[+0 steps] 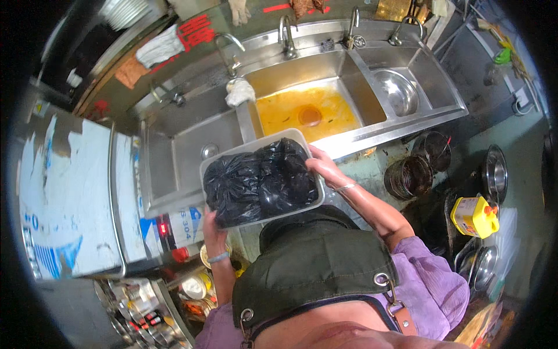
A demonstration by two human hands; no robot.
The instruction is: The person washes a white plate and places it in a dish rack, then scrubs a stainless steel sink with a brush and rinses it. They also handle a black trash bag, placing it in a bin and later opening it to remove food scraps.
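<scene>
Between my two hands is a pale rectangular plastic tub (310, 141), tilted slightly in view. Black plastic bags (261, 181) fill it, their contents hidden. My left hand (212, 224) grips the tub's near left corner, with part of the fingers out of sight beneath the rim. On the opposite short side, my right hand (321, 165) holds the wall near the far corner. The tub is in front of my dark apron (314, 257), overlapping the front edge of the stainless steel sink (353, 144) in this view.
Orange-brown liquid (287, 104) covers the middle basin's bottom. A metal bowl (396, 92) sits in the right basin; a white cloth (239, 91) drapes the left divider. Metal pots (407, 176) and a yellow jug (473, 217) stand right. A film-covered steel counter (83, 196) is left.
</scene>
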